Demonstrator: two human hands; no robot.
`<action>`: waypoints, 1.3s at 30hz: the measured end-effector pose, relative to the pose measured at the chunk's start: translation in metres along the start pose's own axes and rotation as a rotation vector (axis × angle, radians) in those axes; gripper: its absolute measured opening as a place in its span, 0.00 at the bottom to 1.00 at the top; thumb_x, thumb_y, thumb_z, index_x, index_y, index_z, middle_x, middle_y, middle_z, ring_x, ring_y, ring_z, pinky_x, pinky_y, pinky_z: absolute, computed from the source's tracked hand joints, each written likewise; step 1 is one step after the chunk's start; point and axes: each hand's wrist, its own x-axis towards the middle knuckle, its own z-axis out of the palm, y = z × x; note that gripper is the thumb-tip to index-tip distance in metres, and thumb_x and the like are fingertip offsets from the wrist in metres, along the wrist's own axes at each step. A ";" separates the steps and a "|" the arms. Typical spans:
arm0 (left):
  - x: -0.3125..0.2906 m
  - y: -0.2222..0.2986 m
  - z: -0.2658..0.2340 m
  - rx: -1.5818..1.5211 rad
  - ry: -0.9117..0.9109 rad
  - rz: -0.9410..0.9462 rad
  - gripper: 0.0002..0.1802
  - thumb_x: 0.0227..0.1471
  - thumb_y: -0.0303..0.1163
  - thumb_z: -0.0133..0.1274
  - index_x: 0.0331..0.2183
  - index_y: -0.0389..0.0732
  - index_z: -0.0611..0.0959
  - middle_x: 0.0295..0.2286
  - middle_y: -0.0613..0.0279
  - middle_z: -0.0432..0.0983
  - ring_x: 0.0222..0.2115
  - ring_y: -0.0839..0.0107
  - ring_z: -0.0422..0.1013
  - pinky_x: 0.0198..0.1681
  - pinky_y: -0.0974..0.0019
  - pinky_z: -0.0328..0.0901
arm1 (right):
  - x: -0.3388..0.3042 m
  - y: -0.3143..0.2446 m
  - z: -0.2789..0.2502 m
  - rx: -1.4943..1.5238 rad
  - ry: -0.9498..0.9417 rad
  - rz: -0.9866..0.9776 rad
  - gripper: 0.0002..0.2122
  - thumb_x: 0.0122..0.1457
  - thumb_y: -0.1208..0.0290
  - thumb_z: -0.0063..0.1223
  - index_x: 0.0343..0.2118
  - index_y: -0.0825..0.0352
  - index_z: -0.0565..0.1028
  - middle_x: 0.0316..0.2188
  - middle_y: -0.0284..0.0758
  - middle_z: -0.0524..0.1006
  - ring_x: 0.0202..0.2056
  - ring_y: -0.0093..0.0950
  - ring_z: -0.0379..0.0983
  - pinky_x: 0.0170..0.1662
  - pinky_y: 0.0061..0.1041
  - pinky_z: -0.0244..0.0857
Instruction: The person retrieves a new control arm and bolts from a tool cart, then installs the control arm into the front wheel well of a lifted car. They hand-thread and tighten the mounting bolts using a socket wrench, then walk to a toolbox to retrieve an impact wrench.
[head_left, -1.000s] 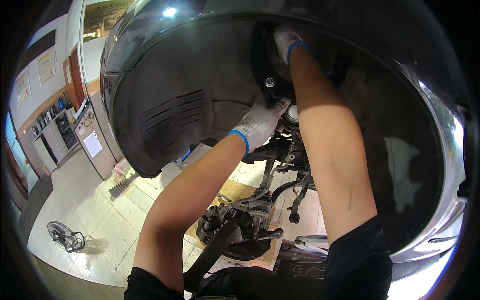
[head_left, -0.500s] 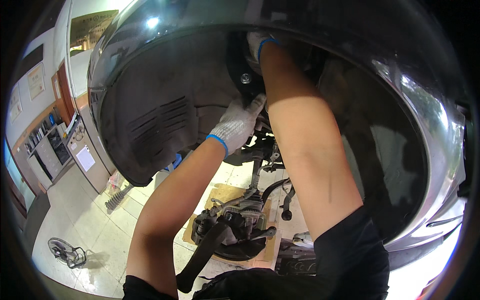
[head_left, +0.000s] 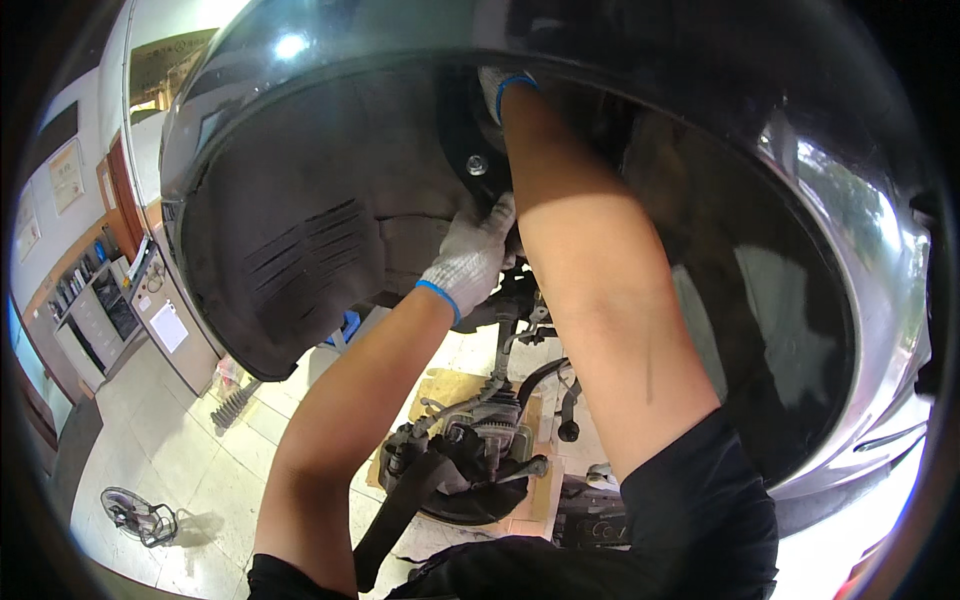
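Observation:
My left hand [head_left: 470, 255], in a white knit glove with a blue cuff, is raised inside the wheel well against dark parts under the bolt. Its thumb points up and its fingers curl round something dark that I cannot make out. My right hand [head_left: 497, 90], gloved alike, reaches up under the fender [head_left: 370, 45]; only its back and cuff show, its fingers hidden. Just left of my right forearm, a round bolt head [head_left: 476, 165] sits on a dark bracket. The black wheel-well liner [head_left: 300, 240], with slots, curves around to the left.
Below my arms hang a brake and hub assembly [head_left: 470, 470] and suspension arms, above cardboard [head_left: 440, 388] on the tiled floor. A coil-like strut part [head_left: 232, 402] and a fan [head_left: 140, 517] stand at left, near a grey cabinet [head_left: 172, 320]. The fender edge arches over both arms.
The view has shifted slightly, so the car and my arms appear a little further left. Both hands keep nearly the same places in the wheel well.

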 end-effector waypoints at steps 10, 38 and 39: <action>0.006 -0.009 0.000 -0.206 -0.070 0.087 0.24 0.69 0.48 0.49 0.54 0.39 0.75 0.28 0.62 0.78 0.20 0.75 0.66 0.24 0.68 0.64 | 0.001 0.004 0.007 -0.076 0.003 -0.019 0.26 0.74 0.53 0.36 0.67 0.63 0.65 0.69 0.41 0.60 0.67 0.39 0.59 0.68 0.38 0.58; 0.005 -0.001 -0.010 0.012 -0.046 -0.003 0.35 0.61 0.61 0.56 0.45 0.34 0.76 0.16 0.60 0.69 0.13 0.72 0.64 0.16 0.65 0.60 | 0.006 0.012 0.018 -0.234 -0.008 -0.085 0.24 0.74 0.55 0.36 0.66 0.62 0.66 0.67 0.40 0.62 0.66 0.38 0.60 0.66 0.37 0.59; 0.007 -0.002 -0.010 0.031 -0.050 -0.035 0.34 0.61 0.60 0.56 0.45 0.35 0.76 0.16 0.60 0.69 0.13 0.72 0.64 0.16 0.65 0.59 | 0.006 0.012 0.018 -0.236 -0.007 -0.083 0.24 0.74 0.55 0.36 0.66 0.62 0.66 0.67 0.40 0.62 0.66 0.38 0.60 0.66 0.37 0.59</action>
